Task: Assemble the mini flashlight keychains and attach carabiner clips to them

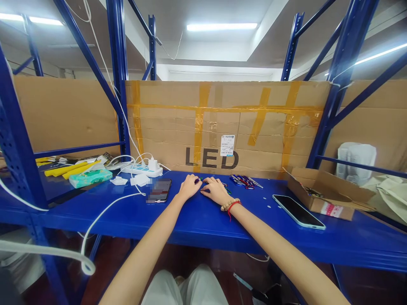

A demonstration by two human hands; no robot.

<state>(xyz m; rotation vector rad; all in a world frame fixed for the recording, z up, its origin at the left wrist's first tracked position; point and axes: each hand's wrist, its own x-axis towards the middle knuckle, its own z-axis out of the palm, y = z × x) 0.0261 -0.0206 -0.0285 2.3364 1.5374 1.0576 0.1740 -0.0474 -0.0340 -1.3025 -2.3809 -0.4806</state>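
My left hand point(190, 187) rests at the middle of the blue shelf, fingers closed on a small dark purple piece point(197, 181) that shows at its fingertips. Its exact kind is too small to tell. Close beside it, my right hand point(216, 190) has its fingers bent with thumb and forefinger drawn together; what is between them, if anything, I cannot make out. Partly behind the right hand lies a small greenish piece point(227, 189). Farther right is a pile of small shiny red, blue and silver metallic pieces point(244, 181).
On the blue shelf point(203, 218), a dark-screened phone point(162, 190) lies left and a pale-cased phone point(297, 212) right. An open cardboard box point(333, 203) stands beyond that. A power strip point(143, 170) with white cables is at back left. An LED carton point(171, 131) closes the back.
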